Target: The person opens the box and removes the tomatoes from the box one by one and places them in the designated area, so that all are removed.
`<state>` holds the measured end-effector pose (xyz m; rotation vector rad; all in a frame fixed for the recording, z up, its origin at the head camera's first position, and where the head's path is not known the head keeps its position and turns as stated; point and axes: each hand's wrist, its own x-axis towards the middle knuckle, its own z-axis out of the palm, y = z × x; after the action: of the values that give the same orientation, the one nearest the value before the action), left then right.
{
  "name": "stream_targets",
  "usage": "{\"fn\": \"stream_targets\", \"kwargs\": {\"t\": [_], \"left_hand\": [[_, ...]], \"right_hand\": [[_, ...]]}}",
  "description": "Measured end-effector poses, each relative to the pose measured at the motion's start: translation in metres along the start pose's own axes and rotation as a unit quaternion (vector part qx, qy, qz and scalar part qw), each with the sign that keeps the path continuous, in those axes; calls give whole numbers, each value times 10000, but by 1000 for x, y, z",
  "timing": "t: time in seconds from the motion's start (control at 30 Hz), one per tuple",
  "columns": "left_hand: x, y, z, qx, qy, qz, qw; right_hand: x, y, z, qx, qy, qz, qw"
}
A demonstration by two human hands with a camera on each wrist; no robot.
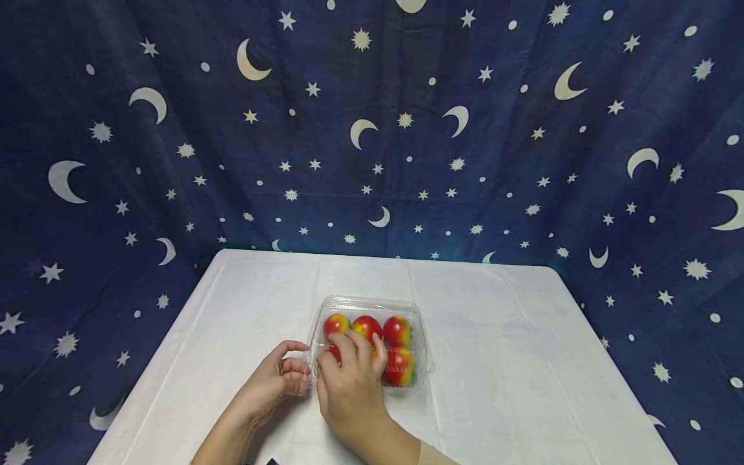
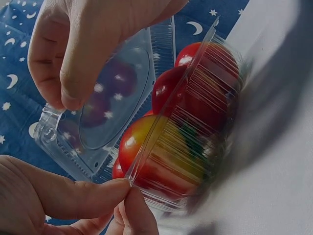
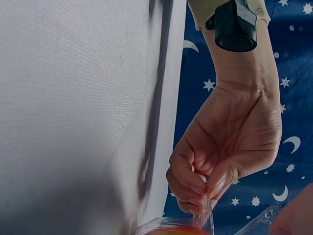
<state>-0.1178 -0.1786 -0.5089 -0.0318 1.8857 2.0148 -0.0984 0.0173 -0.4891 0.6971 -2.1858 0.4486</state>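
A clear plastic clamshell box [image 1: 427, 342] full of round red-and-yellow fruits [image 1: 398, 331] sits on the white table. Its lid [image 2: 117, 110] stands partly raised above the fruits. At the box's left side, my left hand [image 1: 278, 376] pinches the rim of the base between thumb and fingers, plainly seen in the left wrist view. My right hand [image 1: 351, 384] reaches over the box and grips the lid's edge near a corner, thumb against fingers. Only part of my right hand [image 3: 297, 215] enters the right wrist view. A green leaf [image 2: 193, 139] shows among the fruits through the base wall.
A white cloth covers the table [image 1: 511, 361], which extends on both sides of the box. Behind and around it hangs a dark blue curtain [image 1: 325, 123] with moons and stars. A black camera [image 3: 235, 29] is strapped to my left wrist.
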Motion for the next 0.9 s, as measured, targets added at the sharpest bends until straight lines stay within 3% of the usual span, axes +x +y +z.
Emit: {"fn": "stream_targets", "kwargs": {"t": [0.4,0.9], "left_hand": [[-1,2,1,-21,-16,-4,10000],[-1,2,0,-29,-84,-8,10000]], "right_hand": [[2,3,-5,65,194,25,9998],[6,5,-13,0,63,187,9998]]}}
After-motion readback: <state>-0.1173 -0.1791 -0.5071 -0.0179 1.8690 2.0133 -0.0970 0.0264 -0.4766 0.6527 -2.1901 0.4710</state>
